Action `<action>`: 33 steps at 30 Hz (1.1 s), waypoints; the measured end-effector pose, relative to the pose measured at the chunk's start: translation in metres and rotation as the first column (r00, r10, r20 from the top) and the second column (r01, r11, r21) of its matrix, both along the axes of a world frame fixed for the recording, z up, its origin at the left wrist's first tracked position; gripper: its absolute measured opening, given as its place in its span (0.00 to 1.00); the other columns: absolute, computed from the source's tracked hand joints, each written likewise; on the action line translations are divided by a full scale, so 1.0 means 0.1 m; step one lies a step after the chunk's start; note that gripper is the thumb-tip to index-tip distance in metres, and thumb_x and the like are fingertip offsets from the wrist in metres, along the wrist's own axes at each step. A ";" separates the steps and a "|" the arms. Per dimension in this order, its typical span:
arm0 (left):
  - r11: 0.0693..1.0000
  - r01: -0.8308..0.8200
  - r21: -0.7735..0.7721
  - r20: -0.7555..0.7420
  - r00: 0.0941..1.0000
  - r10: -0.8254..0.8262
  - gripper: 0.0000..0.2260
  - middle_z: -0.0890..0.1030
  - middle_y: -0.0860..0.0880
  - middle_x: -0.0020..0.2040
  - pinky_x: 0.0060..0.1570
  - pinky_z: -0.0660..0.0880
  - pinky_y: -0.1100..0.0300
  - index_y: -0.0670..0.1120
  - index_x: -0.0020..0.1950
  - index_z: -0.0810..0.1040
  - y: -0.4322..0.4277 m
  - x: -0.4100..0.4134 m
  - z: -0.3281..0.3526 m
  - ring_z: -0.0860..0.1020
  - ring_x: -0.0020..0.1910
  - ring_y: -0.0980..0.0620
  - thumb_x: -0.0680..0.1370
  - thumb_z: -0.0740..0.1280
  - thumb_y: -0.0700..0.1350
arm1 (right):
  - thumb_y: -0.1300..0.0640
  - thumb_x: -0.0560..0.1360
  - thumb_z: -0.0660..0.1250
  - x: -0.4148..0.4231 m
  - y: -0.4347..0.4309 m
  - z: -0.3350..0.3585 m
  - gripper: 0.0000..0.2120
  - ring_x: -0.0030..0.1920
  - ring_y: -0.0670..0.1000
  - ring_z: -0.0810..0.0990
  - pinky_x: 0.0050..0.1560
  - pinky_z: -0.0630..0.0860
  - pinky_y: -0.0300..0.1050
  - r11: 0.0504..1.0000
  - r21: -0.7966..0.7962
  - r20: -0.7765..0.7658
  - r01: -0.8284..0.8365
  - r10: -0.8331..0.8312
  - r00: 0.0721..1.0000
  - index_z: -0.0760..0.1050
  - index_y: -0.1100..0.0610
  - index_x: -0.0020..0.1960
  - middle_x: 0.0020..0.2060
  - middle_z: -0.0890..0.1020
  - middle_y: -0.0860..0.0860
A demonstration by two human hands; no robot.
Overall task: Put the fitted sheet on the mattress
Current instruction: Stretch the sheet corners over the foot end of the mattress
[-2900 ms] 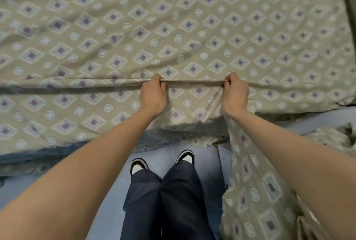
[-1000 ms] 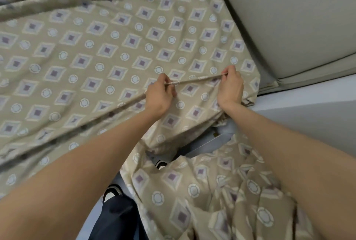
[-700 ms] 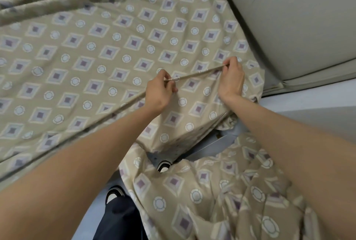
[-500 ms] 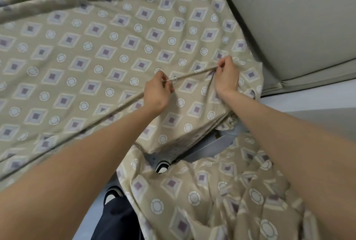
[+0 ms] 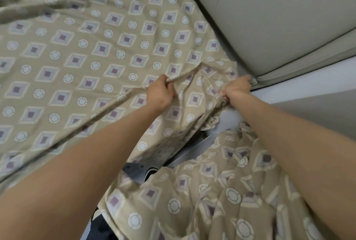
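The fitted sheet, beige with purple diamonds and white rings, lies spread over the mattress, which it hides. My left hand pinches a raised fold of the sheet near the bed's right corner. My right hand grips the bunched elastic edge at that corner, close to the grey headboard. More of the same patterned cloth hangs loose under my right arm.
A padded grey headboard rises at the upper right, its base meeting the pale floor. A strip of bed frame shows below the sheet's edge. My shoe tip and dark trousers are beneath.
The view turned from the bed's long side to its right corner. My right hand dropped from the taut fold down to the sheet's corner edge by the headboard. The fold went slack.
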State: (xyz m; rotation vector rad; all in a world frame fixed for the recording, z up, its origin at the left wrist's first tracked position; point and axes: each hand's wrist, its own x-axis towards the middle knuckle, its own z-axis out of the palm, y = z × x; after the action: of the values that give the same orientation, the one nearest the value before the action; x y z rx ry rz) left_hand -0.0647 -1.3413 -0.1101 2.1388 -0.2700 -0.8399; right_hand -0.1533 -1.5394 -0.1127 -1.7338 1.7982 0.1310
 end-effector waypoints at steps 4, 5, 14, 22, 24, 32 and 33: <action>0.985 -0.130 -0.110 -0.148 0.982 0.113 0.12 0.82 0.45 0.37 0.45 0.80 0.54 0.48 0.39 0.69 -0.06 0.05 0.03 0.81 0.37 0.48 0.81 0.55 0.38 | 0.65 0.74 0.67 -0.02 0.03 0.10 0.18 0.57 0.59 0.81 0.55 0.79 0.51 0.995 -0.058 -0.024 -0.082 0.080 0.996 0.71 0.64 0.62 0.58 0.80 0.61; 0.984 -0.140 -0.114 -0.152 0.981 0.122 0.12 0.82 0.43 0.39 0.42 0.80 0.56 0.47 0.39 0.68 -0.06 0.06 0.04 0.81 0.36 0.50 0.81 0.55 0.38 | 0.64 0.76 0.64 0.00 0.05 0.13 0.18 0.60 0.59 0.78 0.57 0.75 0.51 0.989 -0.096 -0.031 -0.111 0.108 0.994 0.68 0.63 0.66 0.61 0.78 0.61; 0.967 -0.200 -0.160 -0.146 0.973 0.177 0.10 0.81 0.39 0.45 0.31 0.77 0.68 0.44 0.41 0.68 -0.07 0.10 0.08 0.78 0.32 0.56 0.80 0.54 0.36 | 0.66 0.76 0.58 0.05 0.04 0.14 0.11 0.58 0.59 0.77 0.55 0.74 0.48 0.949 -0.154 -0.067 -0.275 0.267 0.961 0.68 0.53 0.55 0.60 0.77 0.59; 0.948 -0.253 -0.192 -0.104 0.966 0.236 0.14 0.80 0.37 0.45 0.47 0.80 0.54 0.46 0.38 0.66 -0.10 0.06 0.08 0.80 0.35 0.53 0.80 0.52 0.34 | 0.65 0.77 0.53 0.17 0.03 0.19 0.10 0.38 0.50 0.69 0.41 0.65 0.39 0.958 -0.281 0.305 -0.060 0.148 0.941 0.61 0.50 0.44 0.41 0.73 0.51; 0.945 -0.272 -0.181 -0.082 0.962 0.261 0.14 0.80 0.41 0.42 0.46 0.80 0.56 0.47 0.37 0.65 -0.13 0.06 0.09 0.80 0.35 0.54 0.80 0.52 0.34 | 0.66 0.76 0.50 0.19 0.03 0.16 0.14 0.33 0.48 0.65 0.32 0.64 0.38 0.967 -0.255 0.412 0.013 0.097 0.906 0.58 0.49 0.36 0.34 0.71 0.48; 0.941 -0.297 -0.161 -0.066 0.955 0.290 0.14 0.79 0.44 0.41 0.43 0.79 0.61 0.48 0.37 0.65 -0.17 0.12 0.07 0.81 0.37 0.53 0.81 0.53 0.36 | 0.65 0.79 0.51 0.07 0.03 0.21 0.09 0.38 0.50 0.70 0.36 0.62 0.40 0.937 -0.299 0.349 -0.180 0.283 0.893 0.63 0.52 0.46 0.40 0.73 0.51; 0.943 -0.295 -0.157 -0.082 0.955 0.285 0.14 0.80 0.46 0.40 0.46 0.80 0.59 0.48 0.37 0.65 -0.17 0.10 0.03 0.82 0.40 0.51 0.81 0.54 0.36 | 0.63 0.80 0.52 0.07 0.05 0.21 0.08 0.39 0.51 0.71 0.36 0.63 0.41 0.932 -0.285 0.302 -0.223 0.308 0.902 0.63 0.52 0.47 0.41 0.74 0.51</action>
State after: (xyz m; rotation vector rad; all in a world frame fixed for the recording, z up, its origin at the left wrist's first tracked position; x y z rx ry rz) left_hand -0.0543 -1.3588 -0.1069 1.9330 0.0073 -0.6811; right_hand -0.1468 -1.5341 -0.0916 -2.0275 1.3609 -0.2778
